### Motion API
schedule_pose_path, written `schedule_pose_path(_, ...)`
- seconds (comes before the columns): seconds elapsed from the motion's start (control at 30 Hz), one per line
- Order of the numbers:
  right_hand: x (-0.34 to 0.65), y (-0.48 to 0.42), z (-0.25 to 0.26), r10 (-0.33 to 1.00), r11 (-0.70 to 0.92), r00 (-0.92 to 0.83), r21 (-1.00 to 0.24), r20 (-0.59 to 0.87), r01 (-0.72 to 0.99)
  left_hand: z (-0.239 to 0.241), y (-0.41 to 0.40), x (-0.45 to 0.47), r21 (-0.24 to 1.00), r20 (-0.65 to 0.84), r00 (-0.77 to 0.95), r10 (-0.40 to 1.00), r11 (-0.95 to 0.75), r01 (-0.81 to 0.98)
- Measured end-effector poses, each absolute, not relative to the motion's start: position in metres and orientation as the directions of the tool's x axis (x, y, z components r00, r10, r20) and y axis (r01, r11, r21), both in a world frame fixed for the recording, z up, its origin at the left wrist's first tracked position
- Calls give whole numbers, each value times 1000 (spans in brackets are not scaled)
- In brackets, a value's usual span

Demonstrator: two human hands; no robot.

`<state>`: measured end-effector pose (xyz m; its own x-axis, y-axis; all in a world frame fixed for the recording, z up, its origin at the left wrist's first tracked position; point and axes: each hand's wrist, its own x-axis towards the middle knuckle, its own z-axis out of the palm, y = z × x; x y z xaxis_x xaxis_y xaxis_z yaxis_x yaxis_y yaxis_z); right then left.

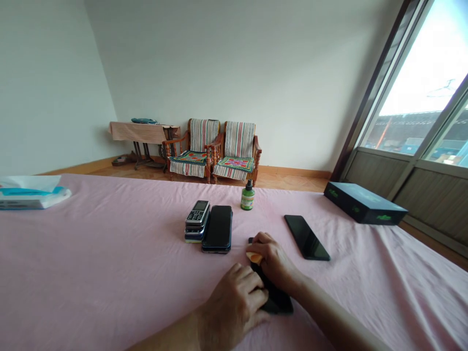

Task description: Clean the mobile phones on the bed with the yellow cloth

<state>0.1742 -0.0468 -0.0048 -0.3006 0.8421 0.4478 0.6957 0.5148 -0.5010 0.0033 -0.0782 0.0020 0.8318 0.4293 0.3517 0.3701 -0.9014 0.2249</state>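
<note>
A black smartphone (pixel 278 301) lies on the pink cloth in front of me, partly covered by both hands. My left hand (pixel 237 304) grips its left edge near the lower end, fingers curled over it. Pressed on the phone's upper part, my right hand (pixel 272 258) is closed round a small yellow-orange cloth (pixel 255 257), most of it hidden under the fingers. Another dark smartphone (pixel 307 237) rests screen up to the right. Beyond my left hand are stacked smartphones (pixel 217 228) and, beside them, a pile of keypad phones (pixel 197 219). A green spray bottle (pixel 247 196) stands upright behind.
A black box (pixel 363 202) sits at the far right of the pink-covered surface (pixel 91 263). On the far left lies a tissue pack (pixel 32 192). Two wooden chairs (pixel 236 151) and a cloth-covered table (pixel 139 132) stand by the wall; a window is at right.
</note>
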Motion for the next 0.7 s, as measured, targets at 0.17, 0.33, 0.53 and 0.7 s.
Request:
schedule_pose_path(0.17,175,-83,-4,857,512,-308,-611,414,604,7,-82,3,380,352,738,575,-809,449)
schedule_pose_path(0.33,184,-95,7,890,449,-325,-739,319,503,4,-79,3,523,370,644,669,-723,451)
schedule_pose_path(0.53,216,-60,-3,795,272,252,-696,551,664,6,-70,5,545,216,691,690,-672,501)
schedule_pose_path(0.7,224,-41,-15,810,234,163,-565,563,791,9,-67,5,538,200,703,682,-677,503)
